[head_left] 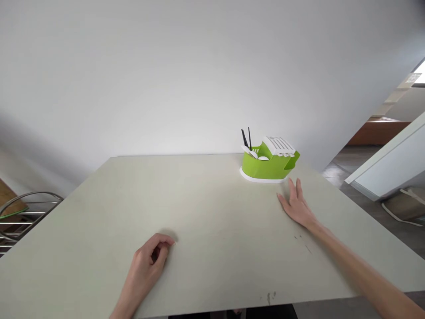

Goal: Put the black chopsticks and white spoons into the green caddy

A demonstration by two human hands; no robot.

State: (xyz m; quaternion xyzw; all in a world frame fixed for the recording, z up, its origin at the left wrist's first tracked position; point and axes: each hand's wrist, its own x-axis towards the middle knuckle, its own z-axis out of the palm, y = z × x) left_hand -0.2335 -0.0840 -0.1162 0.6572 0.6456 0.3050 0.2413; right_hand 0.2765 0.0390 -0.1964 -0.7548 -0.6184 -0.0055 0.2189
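Note:
On the table stands a green and white utensil holder. Its white slotted top covers the right part. Black sticks that look like chopsticks and white spoon-like utensils stick out of the left part. My right hand reaches forward with fingers spread, just in front of the holder's right end and apart from it. My left hand rests on the table at the near left, far from the holder. Its fingers are curled with thumb and index finger close together, and I see nothing in them.
A white wall rises behind the table. To the left is a metal rack beside the table edge. Beyond the right edge are a white panel and the floor. Dark marks lie near the front edge.

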